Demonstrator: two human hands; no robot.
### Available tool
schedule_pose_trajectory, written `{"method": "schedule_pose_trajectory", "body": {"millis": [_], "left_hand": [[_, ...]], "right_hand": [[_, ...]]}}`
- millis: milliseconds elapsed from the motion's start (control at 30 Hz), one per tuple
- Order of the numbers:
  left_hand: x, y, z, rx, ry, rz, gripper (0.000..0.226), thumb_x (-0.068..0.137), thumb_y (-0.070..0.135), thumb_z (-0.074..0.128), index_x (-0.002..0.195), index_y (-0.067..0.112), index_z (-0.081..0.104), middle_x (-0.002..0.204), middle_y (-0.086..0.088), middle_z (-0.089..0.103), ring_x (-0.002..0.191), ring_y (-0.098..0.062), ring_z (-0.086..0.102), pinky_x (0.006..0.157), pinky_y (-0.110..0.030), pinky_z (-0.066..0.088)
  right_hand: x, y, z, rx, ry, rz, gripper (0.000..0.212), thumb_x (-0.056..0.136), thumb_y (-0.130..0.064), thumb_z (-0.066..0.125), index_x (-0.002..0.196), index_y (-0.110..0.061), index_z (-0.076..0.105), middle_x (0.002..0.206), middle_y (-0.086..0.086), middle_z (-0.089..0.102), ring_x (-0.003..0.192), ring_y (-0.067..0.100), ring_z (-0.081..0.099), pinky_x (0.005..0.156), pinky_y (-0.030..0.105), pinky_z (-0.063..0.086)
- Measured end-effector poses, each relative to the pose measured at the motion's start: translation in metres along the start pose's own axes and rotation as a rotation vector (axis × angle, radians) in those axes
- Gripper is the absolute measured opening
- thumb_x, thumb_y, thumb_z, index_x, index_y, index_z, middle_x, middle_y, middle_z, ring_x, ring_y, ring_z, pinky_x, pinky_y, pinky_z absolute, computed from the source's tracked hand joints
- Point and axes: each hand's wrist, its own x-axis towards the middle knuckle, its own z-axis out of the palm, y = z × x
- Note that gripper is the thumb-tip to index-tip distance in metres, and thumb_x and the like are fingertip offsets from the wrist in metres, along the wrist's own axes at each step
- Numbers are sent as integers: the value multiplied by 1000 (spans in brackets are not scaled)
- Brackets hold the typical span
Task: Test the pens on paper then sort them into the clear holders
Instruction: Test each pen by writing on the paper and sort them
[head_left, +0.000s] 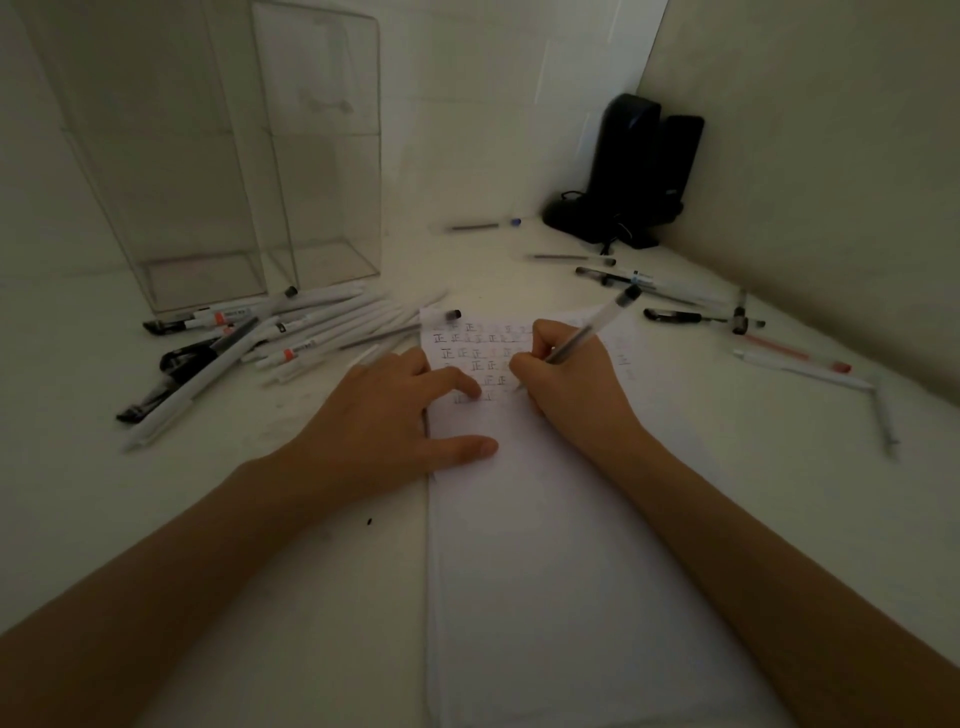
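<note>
Head view: right hand (566, 387) pinches pen (597, 325).
Left hand (384, 415): fingers spread, pinning paper (545, 545).
Risk: looser hold, paper may slip.

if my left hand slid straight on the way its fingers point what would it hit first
Most likely the right hand, which grips the clear pen. Only a narrow strip of written paper separates it from the left hand, and both seem to rest on the sheet.
</note>
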Motion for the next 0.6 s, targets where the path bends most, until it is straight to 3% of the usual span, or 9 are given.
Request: {"method": "schedule_pose_trajectory", "body": {"millis": [200,367,500,600], "left_hand": [[0,0,0,-23,1,1,71,54,85,25,112,50,46,82,21,36,82,-3,39,73,-25,27],[0,1,0,-15,8,4,73,54,85,24,113,49,47,80,21,35,81,-3,38,72,-25,27],[0,2,-1,-22,-3,3,74,53,84,24,114,49,46,80,25,32,79,-2,35,74,-25,26],[-3,5,-3,-111,44,9,62,69,73,38,123,44,40,81,25,34,74,0,35,74,-23,30]], "right_hand": [[-2,-3,0,29,-41,-8,25,78,-2,57,63,-9,39,54,14,41,47,18,39,43,22,32],[-4,-4,-2,66,-48,8,25,78,-2,58,62,-9,39,54,13,39,43,13,37,41,18,32],[-4,-3,0,-15,-38,-18,34,77,-3,57,59,-16,32,52,2,32,46,7,29,45,17,27],[-2,-2,-1,-32,13,-19,36,79,-4,57,59,-17,30,53,-2,29,47,7,27,46,18,26]]}}
